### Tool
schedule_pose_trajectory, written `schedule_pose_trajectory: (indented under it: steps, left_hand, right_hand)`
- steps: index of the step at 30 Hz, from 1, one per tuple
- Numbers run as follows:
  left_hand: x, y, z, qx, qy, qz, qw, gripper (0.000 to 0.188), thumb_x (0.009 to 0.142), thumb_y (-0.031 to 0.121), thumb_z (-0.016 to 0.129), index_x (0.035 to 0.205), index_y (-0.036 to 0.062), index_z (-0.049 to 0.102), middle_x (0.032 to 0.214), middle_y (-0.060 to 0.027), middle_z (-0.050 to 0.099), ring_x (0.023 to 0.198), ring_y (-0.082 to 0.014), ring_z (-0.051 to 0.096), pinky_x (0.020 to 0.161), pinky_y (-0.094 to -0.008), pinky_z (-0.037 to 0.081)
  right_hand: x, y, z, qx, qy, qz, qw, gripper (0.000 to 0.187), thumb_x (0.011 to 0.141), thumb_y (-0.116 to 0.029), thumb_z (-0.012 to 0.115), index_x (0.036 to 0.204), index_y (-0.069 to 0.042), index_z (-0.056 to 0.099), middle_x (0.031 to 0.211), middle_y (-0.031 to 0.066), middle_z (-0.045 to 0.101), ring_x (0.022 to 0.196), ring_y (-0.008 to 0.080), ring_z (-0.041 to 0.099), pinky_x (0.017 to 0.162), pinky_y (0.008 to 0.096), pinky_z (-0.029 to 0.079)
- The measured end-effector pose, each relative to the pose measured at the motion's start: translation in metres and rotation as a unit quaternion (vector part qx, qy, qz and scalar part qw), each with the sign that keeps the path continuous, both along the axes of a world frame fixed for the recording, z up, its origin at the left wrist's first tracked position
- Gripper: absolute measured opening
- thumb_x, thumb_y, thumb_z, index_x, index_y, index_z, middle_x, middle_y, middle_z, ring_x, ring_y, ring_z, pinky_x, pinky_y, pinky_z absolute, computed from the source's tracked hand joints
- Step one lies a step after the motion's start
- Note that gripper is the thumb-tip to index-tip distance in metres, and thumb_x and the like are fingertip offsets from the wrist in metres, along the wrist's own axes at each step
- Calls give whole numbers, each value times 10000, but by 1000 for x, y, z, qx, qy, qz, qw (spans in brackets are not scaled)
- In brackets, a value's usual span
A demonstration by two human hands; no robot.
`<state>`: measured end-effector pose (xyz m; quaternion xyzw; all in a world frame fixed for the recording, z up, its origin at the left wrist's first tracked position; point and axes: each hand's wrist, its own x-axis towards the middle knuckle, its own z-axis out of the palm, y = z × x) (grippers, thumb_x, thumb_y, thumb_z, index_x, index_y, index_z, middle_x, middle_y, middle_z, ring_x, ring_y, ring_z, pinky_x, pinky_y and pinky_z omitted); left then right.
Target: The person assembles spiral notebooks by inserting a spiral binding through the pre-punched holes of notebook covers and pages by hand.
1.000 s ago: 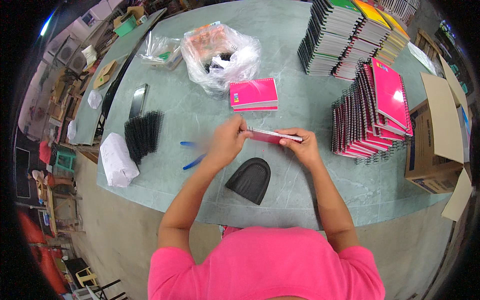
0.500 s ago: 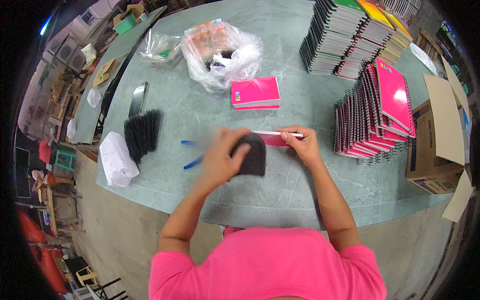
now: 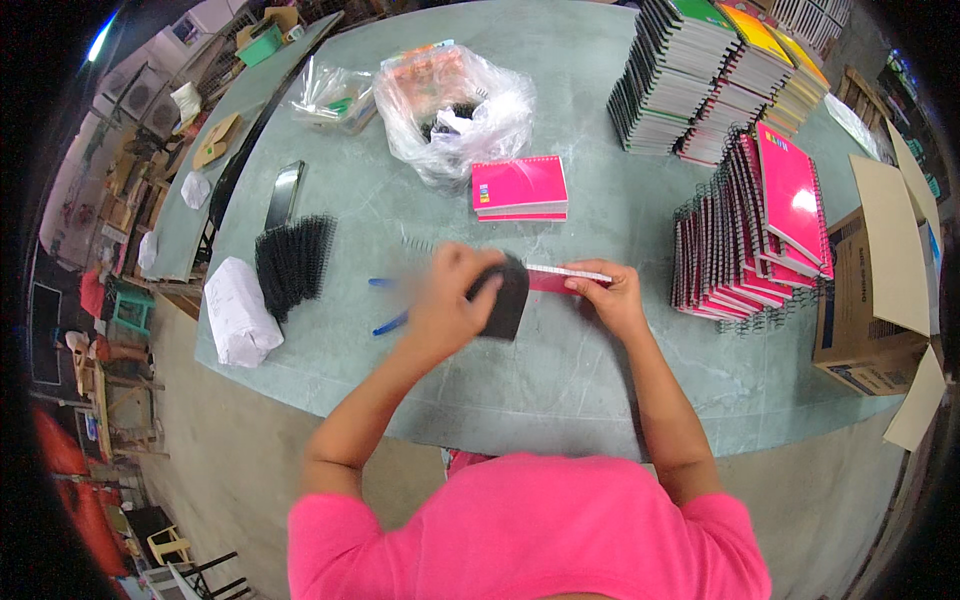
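My right hand (image 3: pixel 612 296) pinches a small pink-covered notebook (image 3: pixel 548 283) by its right end, its white page edge facing away from me. My left hand (image 3: pixel 447 305) is curled at the notebook's left end, its outer fingers smeared by motion. Beside its thumb is a dark, rounded flat piece (image 3: pixel 508 308) that covers part of the notebook. A thin black spiral coil (image 3: pixel 418 243) shows just beyond the left fingers; whether they grip it is hidden by blur. Partly behind that hand lies a tool with blue handles (image 3: pixel 390 324).
Beyond my hands sit stacked pink notebooks (image 3: pixel 520 190) and a clear plastic bag (image 3: pixel 455 120). Black coils (image 3: pixel 293 265) and a white wrapped bundle (image 3: pixel 240 312) lie left. At right stand spiral-bound pink notebooks (image 3: pixel 745 235), taller notebook stacks (image 3: pixel 675 75) and an open cardboard box (image 3: pixel 862 300).
The view has shifted slightly. My left hand has turned a little and the dark piece beside it has tilted. A spiral coil now shows beyond the left fingers. My right hand keeps its hold.
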<state>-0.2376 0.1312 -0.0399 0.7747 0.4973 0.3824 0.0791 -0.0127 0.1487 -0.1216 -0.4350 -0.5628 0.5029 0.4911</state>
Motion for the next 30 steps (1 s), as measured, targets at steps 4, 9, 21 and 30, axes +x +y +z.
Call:
schedule_pose_trajectory:
  steps: [4, 9, 21, 30]
  left_hand:
    - [-1, 4, -9, -40, 44, -22, 998, 273, 691, 33, 674, 957, 69, 626, 881, -115, 588, 833, -280, 565, 728, -351, 464]
    - [9, 12, 5, 40, -60, 6, 997, 271, 708, 57, 677, 972, 98, 633, 898, -117, 576, 852, -279, 574, 741, -351, 469]
    - [29, 8, -13, -79, 57, -118, 988, 267, 733, 49, 673, 994, 50, 615, 914, -101, 570, 844, -229, 584, 744, -310, 457]
    - [42, 18, -10, -57, -16, -108, 992, 296, 714, 55, 668, 1002, 113, 634, 897, -108, 563, 859, -275, 566, 760, -340, 456]
  right_hand:
    - [-1, 1, -2, -15, 17, 7, 1000, 162, 756, -41, 693, 914, -9, 685, 851, 38, 672, 745, 86, 591, 677, 216, 474]
    - [1, -1, 0, -21, 4, -13, 1000, 161, 756, -48, 695, 913, -16, 686, 847, 37, 672, 749, 81, 586, 680, 215, 470]
    - [0, 2, -11, -46, 32, 26, 998, 201, 787, -49, 665, 984, -5, 653, 904, 37, 662, 780, 77, 578, 715, 221, 467]
    - [2, 0, -15, -28, 26, 30, 999, 243, 808, -7, 613, 1050, -1, 627, 948, 46, 664, 854, 92, 576, 771, 238, 460]
